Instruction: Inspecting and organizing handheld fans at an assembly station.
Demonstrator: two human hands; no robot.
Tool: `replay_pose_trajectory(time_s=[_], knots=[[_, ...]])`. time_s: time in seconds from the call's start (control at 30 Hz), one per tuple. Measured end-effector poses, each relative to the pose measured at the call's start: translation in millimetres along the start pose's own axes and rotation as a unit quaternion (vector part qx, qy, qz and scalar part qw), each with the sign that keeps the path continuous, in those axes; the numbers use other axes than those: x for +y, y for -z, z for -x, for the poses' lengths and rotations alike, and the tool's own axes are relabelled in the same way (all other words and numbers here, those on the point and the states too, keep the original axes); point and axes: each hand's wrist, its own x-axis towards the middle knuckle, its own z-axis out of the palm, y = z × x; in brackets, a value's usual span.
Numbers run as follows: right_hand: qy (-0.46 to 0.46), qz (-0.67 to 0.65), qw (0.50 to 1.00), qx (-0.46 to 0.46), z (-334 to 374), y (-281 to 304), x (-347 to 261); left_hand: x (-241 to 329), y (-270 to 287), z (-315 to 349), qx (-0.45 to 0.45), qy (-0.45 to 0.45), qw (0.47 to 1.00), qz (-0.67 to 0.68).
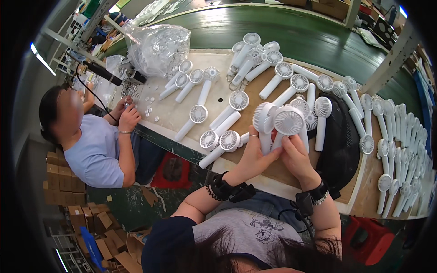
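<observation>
Above the table's near edge, I hold two white handheld fans side by side and upright. My left hand is closed round the handle of the left fan, whose round head is turned sideways. Beside it, my right hand grips the handle of the right fan, its grille facing up toward me. The two heads touch or nearly touch, and the fingers behind the handles are partly hidden. Close to my left hand lie loose fans, and another fan lies just beyond my right hand.
Many white fans lie in rows at the right. A black mesh bag rests beside my right arm. A clear plastic bag stands far left, before a green conveyor. A co-worker sits left, handling small parts. Red stools stand below.
</observation>
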Motion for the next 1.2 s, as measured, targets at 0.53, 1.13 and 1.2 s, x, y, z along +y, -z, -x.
replay_pose_trajectory(time_s=[0.53, 1.13, 1.2], knots=[[0.032, 0.08, 0.994, -0.069, 3.6, -11.5, -26.9, 99.6, 73.2, -110.6, 0.022, -0.03, 0.998, -0.057], [-0.01, 0.063, 0.996, -0.067, 6.9, -5.0, -33.1, -27.2, 89.8, -236.0, 0.077, -0.107, 0.851, -0.507], [-0.011, 0.06, 0.996, -0.061, 5.9, -5.3, -32.7, -35.4, 91.0, -236.2, 0.067, -0.122, 0.824, -0.549]])
